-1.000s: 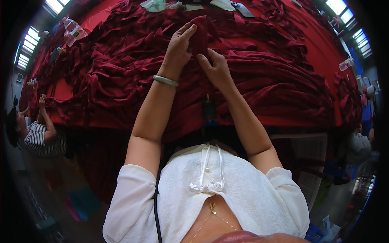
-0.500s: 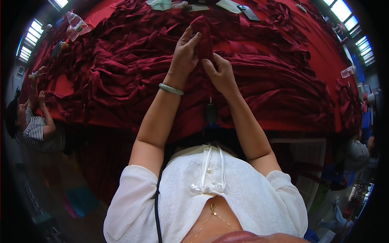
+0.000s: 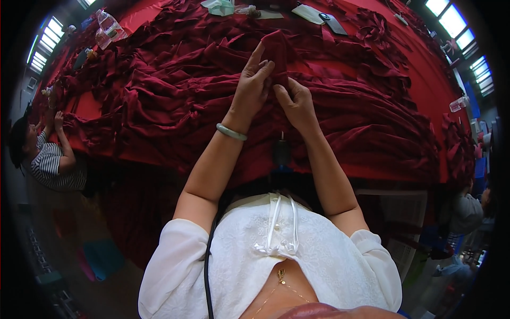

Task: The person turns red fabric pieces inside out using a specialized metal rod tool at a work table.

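Maroon cloth heap (image 3: pixel 175 101): rumpled, widely spread. Forearms (image 3: pixel 212 165), two: extended forward, converging. Left hand (image 3: pixel 252 87): index outstretched beside a maroon fold (image 3: pixel 275 53), thumb bent; closure cannot be told. Right hand (image 3: pixel 298 106): thumb and fingers pinched on the fold's near end. Maroon fold: peaked, its base between the hands, over the heap.

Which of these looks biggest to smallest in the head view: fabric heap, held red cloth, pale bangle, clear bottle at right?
1. Fabric heap
2. Held red cloth
3. Pale bangle and clear bottle: too alike to rank; the bottle sits farther away.
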Demonstrator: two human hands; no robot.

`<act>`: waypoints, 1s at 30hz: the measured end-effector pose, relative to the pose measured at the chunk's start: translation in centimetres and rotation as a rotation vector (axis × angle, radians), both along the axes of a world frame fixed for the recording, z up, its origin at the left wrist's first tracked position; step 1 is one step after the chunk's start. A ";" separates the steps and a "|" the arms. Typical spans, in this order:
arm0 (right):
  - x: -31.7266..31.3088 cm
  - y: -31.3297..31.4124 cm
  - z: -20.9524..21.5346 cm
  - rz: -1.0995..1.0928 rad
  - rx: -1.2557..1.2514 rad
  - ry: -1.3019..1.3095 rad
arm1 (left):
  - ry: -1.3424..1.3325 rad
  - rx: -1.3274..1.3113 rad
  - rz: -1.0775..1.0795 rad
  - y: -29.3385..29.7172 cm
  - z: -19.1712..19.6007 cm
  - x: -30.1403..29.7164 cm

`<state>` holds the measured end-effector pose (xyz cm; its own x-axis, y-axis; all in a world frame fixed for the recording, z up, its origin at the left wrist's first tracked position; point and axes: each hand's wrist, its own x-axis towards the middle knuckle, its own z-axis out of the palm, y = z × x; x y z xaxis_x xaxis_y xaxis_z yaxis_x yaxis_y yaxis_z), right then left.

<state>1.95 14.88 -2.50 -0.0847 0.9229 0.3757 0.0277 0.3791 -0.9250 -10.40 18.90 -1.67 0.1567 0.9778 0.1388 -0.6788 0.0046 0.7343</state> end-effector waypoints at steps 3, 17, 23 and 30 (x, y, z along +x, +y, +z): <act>0.2 -0.2 0.2 0.011 -0.052 -0.034 | -0.014 0.023 -0.029 -0.6 0.1 0.0; 1.8 7.3 2.0 0.131 -0.160 0.220 | 0.074 0.062 -0.076 -3.0 -1.0 -0.1; 1.7 9.4 4.2 0.363 -0.195 0.479 | 0.058 0.086 -0.082 -2.9 -1.5 -0.1; 1.1 9.8 3.9 0.481 -0.229 0.669 | 0.072 0.068 -0.093 -2.8 -1.6 -0.2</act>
